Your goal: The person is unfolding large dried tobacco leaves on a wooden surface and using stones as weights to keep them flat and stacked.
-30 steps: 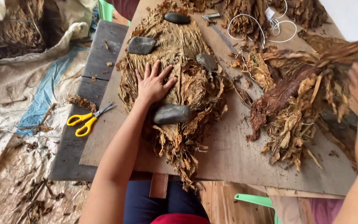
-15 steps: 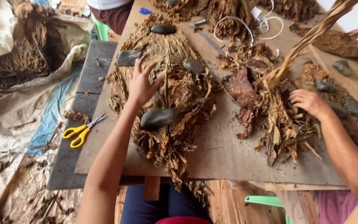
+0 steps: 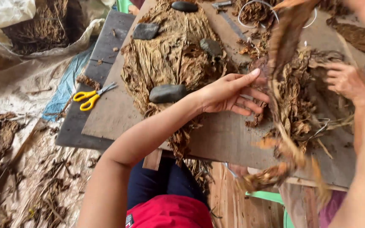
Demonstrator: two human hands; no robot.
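My left hand (image 3: 229,93) reaches right across the wooden board (image 3: 224,135), open, fingers spread, fingertips touching the edge of a loose pile of dried brown leaves (image 3: 300,101). Behind its wrist lies a flattened stack of dried leaves (image 3: 170,55), weighted by dark stones: one next to my forearm (image 3: 167,93), two at its far end (image 3: 145,31) (image 3: 184,6). My right hand (image 3: 345,80) sits on the far side of the loose pile, fingers curled into the leaves. A long dried leaf (image 3: 288,46) hangs blurred close to the camera; what holds it is hidden.
Yellow-handled scissors (image 3: 91,96) lie on a dark plank (image 3: 102,46) left of the board. A sack of dried leaves (image 3: 43,25) lies at the far left on a littered floor. White wire (image 3: 254,6) loops at the board's far end. A green stool (image 3: 267,196) shows below.
My left hand left the flattened stack and swung right to the loose pile. My right hand slid further right. A long leaf now hangs near the camera.
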